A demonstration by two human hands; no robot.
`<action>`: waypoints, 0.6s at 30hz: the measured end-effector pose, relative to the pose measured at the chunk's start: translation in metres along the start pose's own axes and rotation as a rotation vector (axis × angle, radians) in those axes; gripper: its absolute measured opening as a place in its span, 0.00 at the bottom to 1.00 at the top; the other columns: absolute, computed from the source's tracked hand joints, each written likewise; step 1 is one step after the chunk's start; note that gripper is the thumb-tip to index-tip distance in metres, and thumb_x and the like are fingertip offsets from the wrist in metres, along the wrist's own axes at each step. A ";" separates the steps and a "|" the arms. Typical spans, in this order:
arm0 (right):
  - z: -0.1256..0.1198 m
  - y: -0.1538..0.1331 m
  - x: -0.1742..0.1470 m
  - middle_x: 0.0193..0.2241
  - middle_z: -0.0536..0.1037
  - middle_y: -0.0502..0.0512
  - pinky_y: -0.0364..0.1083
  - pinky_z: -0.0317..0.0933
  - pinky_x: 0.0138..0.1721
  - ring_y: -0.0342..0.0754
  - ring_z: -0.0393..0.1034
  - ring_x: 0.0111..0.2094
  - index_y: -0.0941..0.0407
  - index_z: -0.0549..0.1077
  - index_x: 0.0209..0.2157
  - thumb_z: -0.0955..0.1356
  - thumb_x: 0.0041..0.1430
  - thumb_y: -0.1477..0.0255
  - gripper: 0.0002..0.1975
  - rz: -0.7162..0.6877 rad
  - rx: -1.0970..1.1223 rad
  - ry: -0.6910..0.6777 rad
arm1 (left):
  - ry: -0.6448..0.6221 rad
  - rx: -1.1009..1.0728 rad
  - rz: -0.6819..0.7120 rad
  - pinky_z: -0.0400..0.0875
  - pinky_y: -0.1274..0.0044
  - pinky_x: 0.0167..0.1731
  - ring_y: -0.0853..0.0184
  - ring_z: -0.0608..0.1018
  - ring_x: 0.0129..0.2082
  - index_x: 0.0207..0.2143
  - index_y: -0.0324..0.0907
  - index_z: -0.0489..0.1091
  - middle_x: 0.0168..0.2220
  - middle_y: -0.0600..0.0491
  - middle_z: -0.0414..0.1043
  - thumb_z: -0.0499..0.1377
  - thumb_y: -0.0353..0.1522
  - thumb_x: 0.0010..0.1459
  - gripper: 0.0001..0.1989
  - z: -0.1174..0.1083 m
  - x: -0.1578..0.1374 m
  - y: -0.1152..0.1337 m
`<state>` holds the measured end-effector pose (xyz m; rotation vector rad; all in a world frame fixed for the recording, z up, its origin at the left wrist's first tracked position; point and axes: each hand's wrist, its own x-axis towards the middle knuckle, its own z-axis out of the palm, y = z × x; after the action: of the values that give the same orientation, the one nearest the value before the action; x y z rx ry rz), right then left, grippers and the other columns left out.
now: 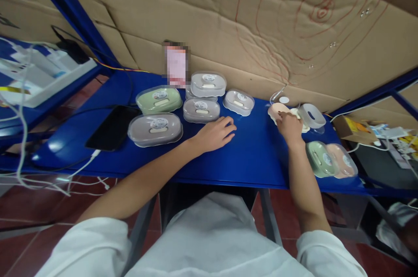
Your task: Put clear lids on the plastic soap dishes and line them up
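My left hand lies on the blue table, fingers loosely bent and apart, holding nothing. Just beyond it is a grey oval case with a clear cover and a round label. Over on the right, my right hand has its fingers closed at the edge of a peach-coloured oval piece; the thumb is mostly hidden. A cream-coloured piece shows partly behind that hand. Beside it stands a whitish oval cover with a dark slot.
More covered cases stand at the left, including a green case and a grey case. Green and peach cases lie near the right edge. A black phone, cables and a blurred upright screen are also here. Cardboard walls the back.
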<state>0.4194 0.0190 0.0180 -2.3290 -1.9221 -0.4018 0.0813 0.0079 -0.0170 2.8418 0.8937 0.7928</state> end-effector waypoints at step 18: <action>-0.016 -0.022 -0.025 0.52 0.82 0.71 0.64 0.68 0.55 0.69 0.77 0.54 0.58 0.80 0.54 0.63 0.73 0.65 0.19 -0.214 0.285 -0.123 | -0.046 -0.004 0.070 0.71 0.66 0.54 0.57 0.80 0.54 0.51 0.41 0.75 0.52 0.45 0.81 0.53 0.37 0.77 0.13 -0.005 0.000 -0.003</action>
<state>0.3918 -0.0042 0.0245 -2.0204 -2.1312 0.0040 0.0777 0.0097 -0.0135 2.8889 0.7903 0.7313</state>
